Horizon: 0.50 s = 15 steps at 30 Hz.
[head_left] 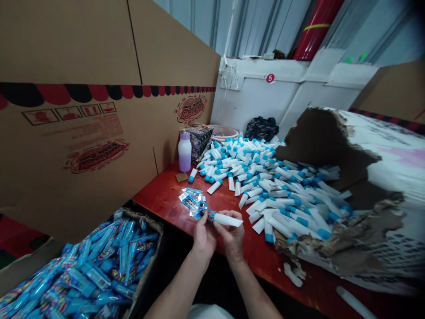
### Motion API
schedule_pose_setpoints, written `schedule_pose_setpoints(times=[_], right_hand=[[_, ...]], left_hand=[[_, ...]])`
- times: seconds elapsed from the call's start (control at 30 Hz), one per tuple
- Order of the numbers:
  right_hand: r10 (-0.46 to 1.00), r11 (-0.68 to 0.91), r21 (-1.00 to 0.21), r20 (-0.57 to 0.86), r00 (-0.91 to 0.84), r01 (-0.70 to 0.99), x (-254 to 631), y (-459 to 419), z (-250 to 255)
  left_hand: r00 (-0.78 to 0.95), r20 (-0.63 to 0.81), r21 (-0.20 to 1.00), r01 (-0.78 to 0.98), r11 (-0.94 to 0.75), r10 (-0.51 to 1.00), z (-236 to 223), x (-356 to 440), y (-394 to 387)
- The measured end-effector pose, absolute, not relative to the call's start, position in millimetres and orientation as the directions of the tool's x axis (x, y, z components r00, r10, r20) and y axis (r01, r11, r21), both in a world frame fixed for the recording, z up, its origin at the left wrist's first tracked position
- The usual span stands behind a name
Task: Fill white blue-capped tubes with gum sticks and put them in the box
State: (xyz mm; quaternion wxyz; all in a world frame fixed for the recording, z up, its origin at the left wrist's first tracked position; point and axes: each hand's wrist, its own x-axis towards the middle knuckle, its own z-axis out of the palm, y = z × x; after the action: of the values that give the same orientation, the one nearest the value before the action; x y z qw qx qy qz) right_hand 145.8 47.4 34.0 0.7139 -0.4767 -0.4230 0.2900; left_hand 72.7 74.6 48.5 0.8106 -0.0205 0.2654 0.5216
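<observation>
Near the table's front edge, both hands are together around one white tube [229,220] lying roughly level, its flat end pointing right. A colourful printed plastic sleeve [211,215] covers the tube's left end. My left hand [203,237] is closed at the sleeve end, its fingers partly hidden. My right hand [231,239] pinches the tube from below, thumb near the sleeve's edge. Just beyond the left hand lies a small pile of flat, shiny blue printed sleeves [191,198]. A large heap of white tubes with blue caps [255,170] spreads behind and to the right.
At lower left, an open carton [158,235] holds many blue-wrapped tubes. A tall cardboard wall [83,128] bounds the left side. A purple-white bottle [185,151] stands on the red table [152,195]. A torn box [375,155] lies at right, beyond it white partitions.
</observation>
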Motion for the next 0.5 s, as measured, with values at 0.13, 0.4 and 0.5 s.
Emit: schedule_pose_setpoints(times=[0.13, 0.4, 0.5], right_hand=[[0.816, 0.345, -0.932, 0.357, 0.455, 0.112, 144.6, 50.0, 26.9], [0.894, 0.275, -0.961, 0.267, 0.359, 0.031, 164.0, 39.4, 17.4], [0.921, 0.112, -0.992, 0.081, 0.382, -0.059, 168.8, 32.7, 14.1]], left_hand=[[0.290, -0.424, 0.271, -0.863, 0.426, 0.858, 57.5, 73.9, 66.9], [0.128, -0.378, 0.394, -0.874, 0.285, 0.917, 55.1, 66.6, 80.3], [0.105, -0.302, 0.439, -0.867, 0.236, 0.947, 48.5, 66.3, 82.9]])
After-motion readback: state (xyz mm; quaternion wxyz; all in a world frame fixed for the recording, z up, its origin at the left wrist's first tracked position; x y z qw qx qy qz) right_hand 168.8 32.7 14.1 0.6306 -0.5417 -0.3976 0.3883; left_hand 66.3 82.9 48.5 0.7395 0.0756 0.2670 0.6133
